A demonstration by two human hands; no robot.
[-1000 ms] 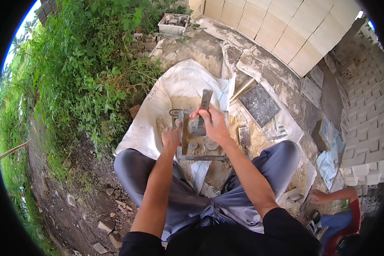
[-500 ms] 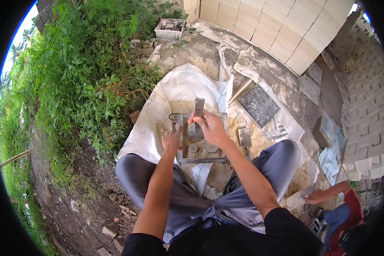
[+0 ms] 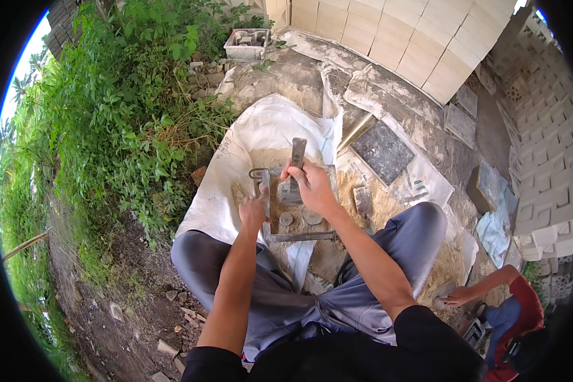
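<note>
A square metal mould frame (image 3: 297, 236) filled with sandy mix lies on a white sack (image 3: 261, 137) between my knees. My left hand (image 3: 254, 208) rests on the frame's left bar. My right hand (image 3: 311, 183) is closed on a flat metal bar tool (image 3: 297, 153), held upright over the sand in the frame. Two round grey plugs (image 3: 299, 218) sit in the sand just below that hand.
Green weeds (image 3: 127, 108) fill the left side. A dark square slab (image 3: 382, 151) lies to the right, with stacked pale blocks (image 3: 426, 38) behind and a grey tray (image 3: 247, 44) at the back. Another person in red (image 3: 509, 299) reaches in at lower right.
My right hand has brought the metal bar from tilted right to nearly upright and slightly lower over the mould. My left hand stays on the frame.
</note>
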